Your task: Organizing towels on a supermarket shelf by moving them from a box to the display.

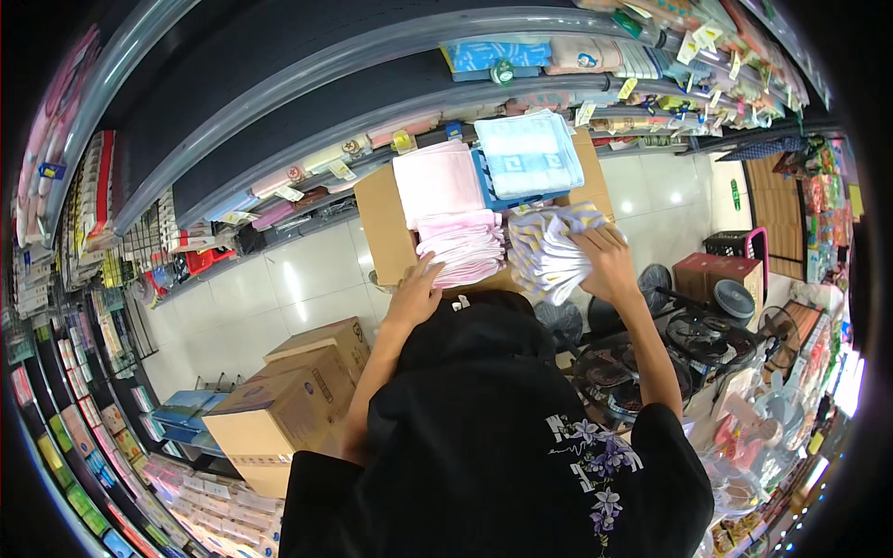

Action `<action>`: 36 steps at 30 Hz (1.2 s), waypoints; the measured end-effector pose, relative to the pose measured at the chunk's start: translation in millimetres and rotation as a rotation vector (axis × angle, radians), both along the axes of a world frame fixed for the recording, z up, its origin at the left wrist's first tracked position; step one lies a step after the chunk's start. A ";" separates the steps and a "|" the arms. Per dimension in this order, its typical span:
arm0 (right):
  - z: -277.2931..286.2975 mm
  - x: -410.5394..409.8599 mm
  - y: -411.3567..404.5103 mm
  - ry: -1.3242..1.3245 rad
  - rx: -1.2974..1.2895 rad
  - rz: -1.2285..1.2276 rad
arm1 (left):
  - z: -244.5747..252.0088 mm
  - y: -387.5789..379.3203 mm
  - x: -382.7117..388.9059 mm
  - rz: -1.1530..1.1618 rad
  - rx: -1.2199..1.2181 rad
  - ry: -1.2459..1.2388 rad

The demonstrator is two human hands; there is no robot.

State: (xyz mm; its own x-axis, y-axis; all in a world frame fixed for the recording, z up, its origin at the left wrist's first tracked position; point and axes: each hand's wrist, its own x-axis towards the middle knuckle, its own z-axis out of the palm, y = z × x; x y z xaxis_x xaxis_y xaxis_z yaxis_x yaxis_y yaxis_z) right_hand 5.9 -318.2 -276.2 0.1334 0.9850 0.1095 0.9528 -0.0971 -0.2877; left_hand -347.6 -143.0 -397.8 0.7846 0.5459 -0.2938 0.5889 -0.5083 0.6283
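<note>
An open cardboard box (384, 224) stands before me, filled with folded towels. My left hand (416, 289) rests with spread fingers against the near left edge of a stack of pink and white towels (460, 247). On the right, my right hand (605, 261) grips the side of a bunch of purple, yellow and white patterned towels (548, 251), whose folded edges fan out. Behind these lie a pale pink towel pile (438, 183) at the left and a light blue and white towel pile (528, 155) at the right, with a darker blue towel partly showing beneath it.
Shelves with towels (499, 57) run along the far side. Closed cardboard boxes (279, 397) stand on the tiled floor at the left. Several electric fans (711, 338), a reddish carton (718, 275) and a black basket (729, 243) stand at the right.
</note>
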 end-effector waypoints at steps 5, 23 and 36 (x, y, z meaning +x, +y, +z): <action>68.1 6.7 -7.9 0.277 -0.019 -0.191 | 31.8 16.7 25.7 0.097 -0.024 -0.235; 110.2 -21.7 144.1 1.453 -0.201 -0.230 | 153.4 51.2 4.4 0.512 -1.241 -1.055; 432.2 -147.5 383.0 0.619 0.192 0.307 | 331.1 262.1 -38.2 0.336 -0.677 -1.408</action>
